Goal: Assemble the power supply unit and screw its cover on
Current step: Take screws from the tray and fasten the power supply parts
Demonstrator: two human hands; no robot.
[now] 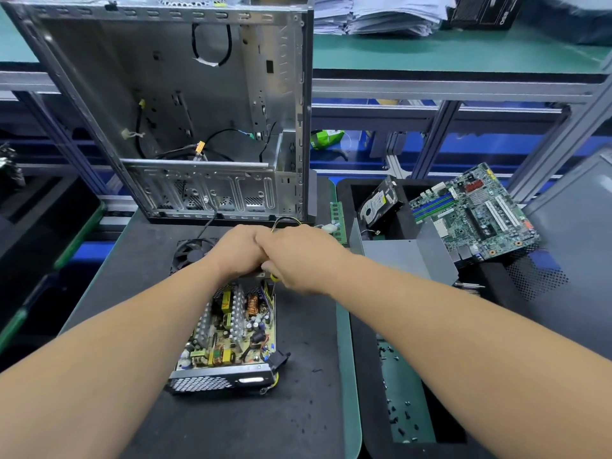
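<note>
The open power supply unit (228,336) lies on the black mat, its circuit board with coils and heat sinks exposed and its perforated end wall facing me. Both hands meet over its far end. My left hand (236,248) is curled over the far edge of the unit. My right hand (298,256) is curled beside it, and a bit of a yellow tool handle (274,277) shows under its fingers. Yellow and black wires (284,220) loop out behind the hands. A black fan (190,251) lies just left of the hands. What the fingers hold is mostly hidden.
An empty metal computer case (198,111) stands upright behind the unit. To the right, a black tray holds a hard drive (381,202), a motherboard (473,210) and a grey metal cover (407,256). Several loose screws (400,409) lie in a green-floored compartment at lower right. A RAM stick (338,220) lies by the case.
</note>
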